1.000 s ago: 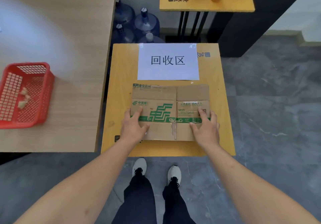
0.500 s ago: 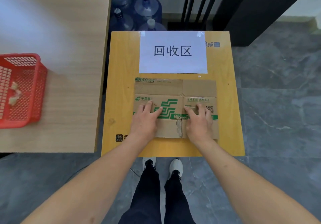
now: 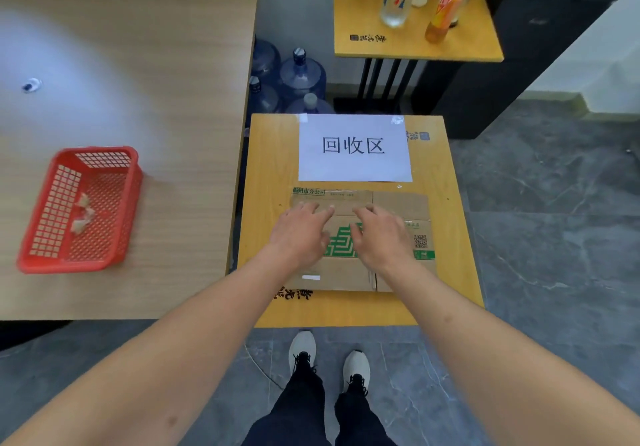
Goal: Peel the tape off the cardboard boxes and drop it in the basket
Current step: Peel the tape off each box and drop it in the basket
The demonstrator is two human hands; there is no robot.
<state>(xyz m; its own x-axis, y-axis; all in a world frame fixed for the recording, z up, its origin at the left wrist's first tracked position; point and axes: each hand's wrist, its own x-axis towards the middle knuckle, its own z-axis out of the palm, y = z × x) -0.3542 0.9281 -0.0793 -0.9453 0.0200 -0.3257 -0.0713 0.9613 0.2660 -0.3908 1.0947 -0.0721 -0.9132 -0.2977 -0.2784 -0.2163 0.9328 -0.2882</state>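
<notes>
A flattened cardboard box is laid on the small yellow tabletop, just below a white paper sign printed with characters. Both hands are spread over the box: the left hand lies on its left half and the right hand beside it toward the centre, fingers extended toward the far flaps. Neither grip is closed on anything; the fingers are held apart and flat, and no tape is pinched. A green printed band is seen at the right edge of the box, and a short pale strip (possibly a tape remnant, though this cannot be confirmed) is seen near the front left corner. The red basket stands well apart on the larger wooden tabletop to the left, with a few crumpled pale scraps already inside. The step in hand is judged to be the search for a tape edge. For best results, the box should be pressed down with one palm while a loose corner of tape is lifted by a fingernail of the other hand. The tape should then be drawn back low and slowly along its own length, so that the paper facing is not torn away. The freed strip should be carried across the gap to the basket and released only above its opening.
</notes>
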